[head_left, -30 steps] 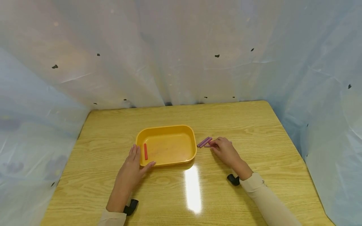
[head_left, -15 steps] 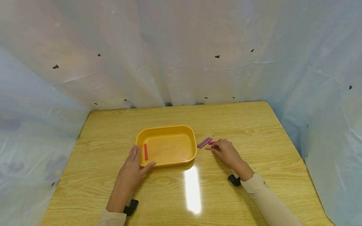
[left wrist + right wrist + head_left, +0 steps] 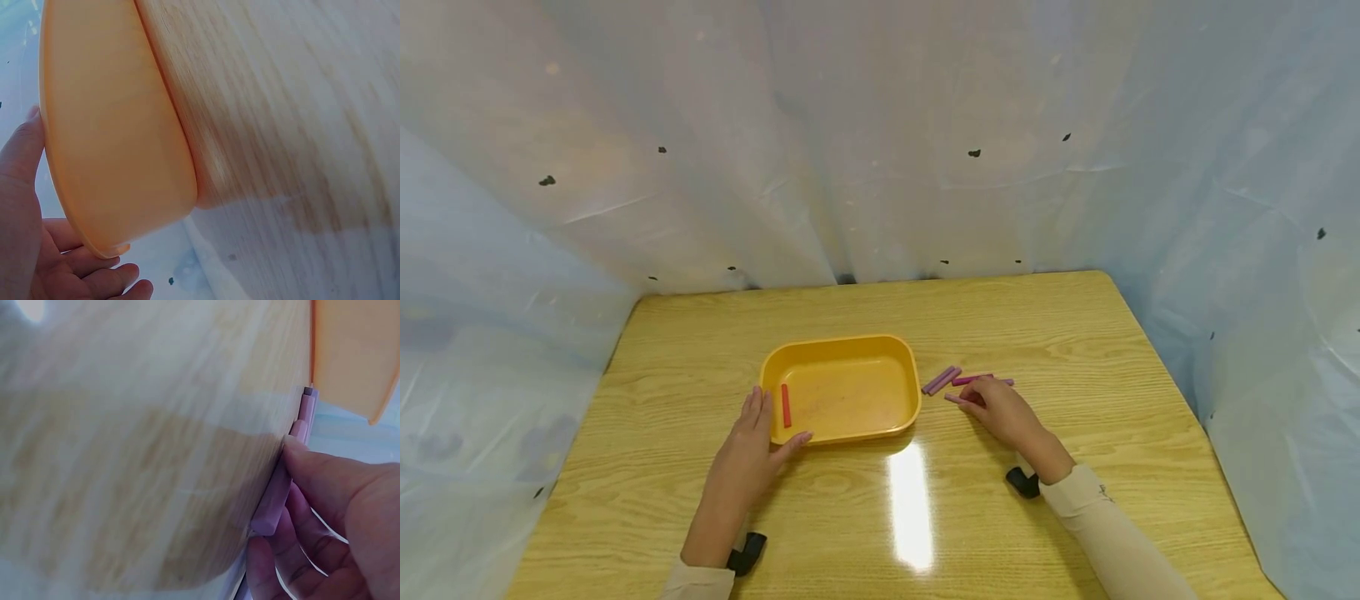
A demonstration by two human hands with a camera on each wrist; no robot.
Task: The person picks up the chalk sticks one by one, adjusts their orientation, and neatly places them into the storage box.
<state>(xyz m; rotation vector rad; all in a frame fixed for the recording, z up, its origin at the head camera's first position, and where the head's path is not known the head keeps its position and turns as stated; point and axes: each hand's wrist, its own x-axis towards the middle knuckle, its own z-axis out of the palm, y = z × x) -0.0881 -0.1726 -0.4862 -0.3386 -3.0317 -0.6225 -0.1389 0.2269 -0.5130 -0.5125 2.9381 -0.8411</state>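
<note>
My left hand (image 3: 747, 454) spans the near left corner of a yellow tray (image 3: 850, 435), fingers along its left rim and thumb at the front rim. In the left wrist view, the thumb and bent fingers sit around the tray's lip. Right of the tray, my right hand (image 3: 1002, 414) pinches a short lilac crayon-like stick (image 3: 270, 509) between thumb and fingers. It lies low along the tabletop, its left end (image 3: 952, 398) showing past the fingertips. Beyond them lie a magenta stick (image 3: 967, 380) and a purple stick (image 3: 1009, 382), the latter partly hidden by the hand.
Two purple sticks (image 3: 942, 380) lie side by side near the tray's right wall. A red stick (image 3: 786, 407) rests inside the tray at its left end. Pale sheeting (image 3: 865, 167) hangs behind and beside the wooden table (image 3: 1037, 317).
My right hand has drawn the lilac stick slightly toward me, away from the magenta one, which now shows more fully. My left hand and the tray have stayed in place.
</note>
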